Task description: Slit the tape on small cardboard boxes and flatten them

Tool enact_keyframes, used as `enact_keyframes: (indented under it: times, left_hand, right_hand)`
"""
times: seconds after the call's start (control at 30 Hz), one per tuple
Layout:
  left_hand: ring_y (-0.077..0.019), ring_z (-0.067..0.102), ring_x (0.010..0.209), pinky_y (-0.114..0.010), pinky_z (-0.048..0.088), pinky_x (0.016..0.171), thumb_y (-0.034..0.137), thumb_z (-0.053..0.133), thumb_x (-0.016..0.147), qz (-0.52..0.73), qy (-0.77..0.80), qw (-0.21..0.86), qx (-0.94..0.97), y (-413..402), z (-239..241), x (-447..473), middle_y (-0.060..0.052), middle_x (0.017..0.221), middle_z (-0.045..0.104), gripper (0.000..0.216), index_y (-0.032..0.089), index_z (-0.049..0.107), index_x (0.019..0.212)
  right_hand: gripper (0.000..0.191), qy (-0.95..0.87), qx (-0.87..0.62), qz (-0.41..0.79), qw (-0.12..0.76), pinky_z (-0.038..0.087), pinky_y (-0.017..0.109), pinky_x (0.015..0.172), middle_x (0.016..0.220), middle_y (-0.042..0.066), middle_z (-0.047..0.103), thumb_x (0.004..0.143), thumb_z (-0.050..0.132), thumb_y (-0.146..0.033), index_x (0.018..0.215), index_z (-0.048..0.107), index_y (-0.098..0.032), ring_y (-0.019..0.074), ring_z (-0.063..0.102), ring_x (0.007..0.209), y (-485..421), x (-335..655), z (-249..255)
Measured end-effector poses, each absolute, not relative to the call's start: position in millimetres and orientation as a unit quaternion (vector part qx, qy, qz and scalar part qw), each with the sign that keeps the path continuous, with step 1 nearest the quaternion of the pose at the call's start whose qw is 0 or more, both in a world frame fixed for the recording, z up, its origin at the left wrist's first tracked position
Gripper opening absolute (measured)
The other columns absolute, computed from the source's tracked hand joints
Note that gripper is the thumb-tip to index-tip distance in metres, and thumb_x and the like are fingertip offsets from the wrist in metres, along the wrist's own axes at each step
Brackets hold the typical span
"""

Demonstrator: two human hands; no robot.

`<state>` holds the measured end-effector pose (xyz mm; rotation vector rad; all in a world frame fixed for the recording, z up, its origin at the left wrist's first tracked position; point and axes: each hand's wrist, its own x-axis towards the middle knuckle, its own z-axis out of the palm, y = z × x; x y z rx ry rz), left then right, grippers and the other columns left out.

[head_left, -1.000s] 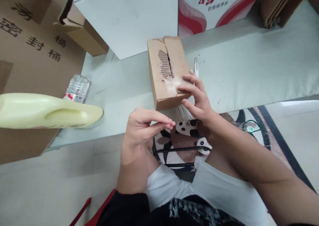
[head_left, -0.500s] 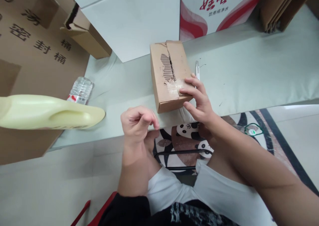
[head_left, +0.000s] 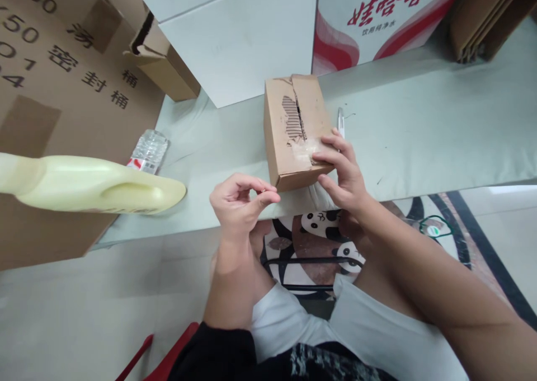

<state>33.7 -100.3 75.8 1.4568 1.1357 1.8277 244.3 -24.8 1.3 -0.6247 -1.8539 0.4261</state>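
Note:
A small brown cardboard box (head_left: 279, 146) stands on the pale green cloth, with a torn dark strip and clear tape (head_left: 304, 153) on its top. My right hand (head_left: 344, 174) holds the box at its near right corner, fingers over the top by the tape and thumb at the front face. Just left of the box's near corner, my left hand (head_left: 241, 202) is raised with thumb and forefinger pinched together. Whatever may be between those fingertips is too small to make out. A slim silvery tool, perhaps a utility knife (head_left: 341, 121), lies right of the box, partly behind my right fingers.
Behind the box stand a white box (head_left: 251, 45) and a red-and-white water carton (head_left: 377, 34). Folded cardboard (head_left: 482, 23) leans at the right. On the left are a pale yellow bottle (head_left: 84, 182), a clear water bottle (head_left: 151, 149) and a large carton (head_left: 96, 163).
My left thumb and forefinger have come into a visible pinch as the hand turned. My right hand keeps its place on the box. The whole view has shifted slightly.

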Motion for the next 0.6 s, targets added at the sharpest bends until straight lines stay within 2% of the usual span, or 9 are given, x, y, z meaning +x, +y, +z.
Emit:
enact_keyframes:
  times: [0.2, 0.3, 0.37, 0.43, 0.47, 0.5, 0.53, 0.6]
  left_hand:
    - [-0.0138, 0.073, 0.057, -0.021, 0.059, 0.052, 0.031, 0.094, 0.068, 0.665, 0.376, 0.266, 0.588, -102, 70, 30, -0.001, 0.067, 0.077, 0.026, 0.018, 0.073, 0.076]
    - [-0.0148, 0.077, 0.069, -0.022, 0.063, 0.064, 0.016, 0.084, 0.080, 0.641, 0.366, 0.269, 0.619, -103, 74, 29, -0.003, 0.078, 0.080, 0.013, 0.020, 0.076, 0.089]
    - [-0.0196, 0.079, 0.092, -0.029, 0.066, 0.079, 0.013, 0.083, 0.080, 0.590, 0.339, 0.306, 0.666, -107, 83, 29, -0.007, 0.106, 0.081, 0.031, 0.025, 0.076, 0.108]
    - [-0.0270, 0.074, 0.114, -0.039, 0.066, 0.089, 0.020, 0.091, 0.072, 0.513, 0.284, 0.372, 0.719, -115, 96, 31, -0.012, 0.137, 0.070, 0.064, 0.032, 0.067, 0.131]
    - [-0.0273, 0.074, 0.114, -0.040, 0.066, 0.088, 0.021, 0.092, 0.070, 0.490, 0.255, 0.397, 0.733, -120, 103, 33, -0.012, 0.140, 0.068, 0.076, 0.036, 0.062, 0.138]
    - [-0.0235, 0.077, 0.103, -0.038, 0.067, 0.084, 0.017, 0.089, 0.075, 0.487, 0.236, 0.406, 0.736, -124, 108, 34, -0.010, 0.132, 0.073, 0.074, 0.037, 0.060, 0.141]
    - [-0.0206, 0.078, 0.091, -0.034, 0.067, 0.079, 0.015, 0.086, 0.079, 0.496, 0.230, 0.401, 0.735, -128, 112, 35, -0.008, 0.116, 0.079, 0.064, 0.034, 0.064, 0.136]
    - [-0.0153, 0.074, 0.071, -0.028, 0.063, 0.068, 0.017, 0.075, 0.090, 0.542, 0.263, 0.378, 0.703, -131, 114, 37, -0.004, 0.085, 0.079, 0.028, 0.026, 0.076, 0.117]
  right_hand:
    - [0.033, -0.786, -0.278, 0.171, 0.525, 0.027, 0.066, 0.126, 0.140, 0.007, 0.055, 0.094, 0.056, -0.039, 0.126, 0.063, -0.030, 0.0330, 0.050, 0.142, -24, 245, 1]
    - [0.034, -0.788, -0.285, 0.172, 0.517, 0.027, 0.066, 0.125, 0.140, 0.008, 0.055, 0.093, 0.055, -0.038, 0.125, 0.063, -0.029, 0.0329, 0.049, 0.142, -25, 245, 1]
    - [0.034, -0.788, -0.284, 0.173, 0.518, 0.028, 0.066, 0.125, 0.140, 0.008, 0.055, 0.093, 0.055, -0.037, 0.125, 0.062, -0.029, 0.0329, 0.049, 0.142, -25, 245, 1]
    - [0.035, -0.789, -0.284, 0.174, 0.516, 0.029, 0.065, 0.125, 0.141, 0.008, 0.055, 0.092, 0.055, -0.036, 0.126, 0.062, -0.029, 0.0327, 0.049, 0.142, -25, 245, 1]
    - [0.035, -0.789, -0.285, 0.174, 0.516, 0.029, 0.065, 0.125, 0.141, 0.008, 0.055, 0.092, 0.055, -0.036, 0.127, 0.062, -0.029, 0.0326, 0.049, 0.143, -25, 245, 1]
    - [0.035, -0.789, -0.285, 0.176, 0.516, 0.028, 0.065, 0.125, 0.141, 0.008, 0.055, 0.092, 0.055, -0.036, 0.126, 0.062, -0.030, 0.0326, 0.049, 0.143, -25, 245, 1]
    - [0.035, -0.788, -0.284, 0.178, 0.516, 0.028, 0.065, 0.125, 0.141, 0.008, 0.055, 0.092, 0.055, -0.036, 0.126, 0.062, -0.030, 0.0326, 0.048, 0.143, -25, 245, 1]
    - [0.035, -0.787, -0.280, 0.180, 0.519, 0.027, 0.066, 0.126, 0.141, 0.007, 0.055, 0.092, 0.056, -0.037, 0.127, 0.062, -0.030, 0.0326, 0.048, 0.144, -25, 245, 1]
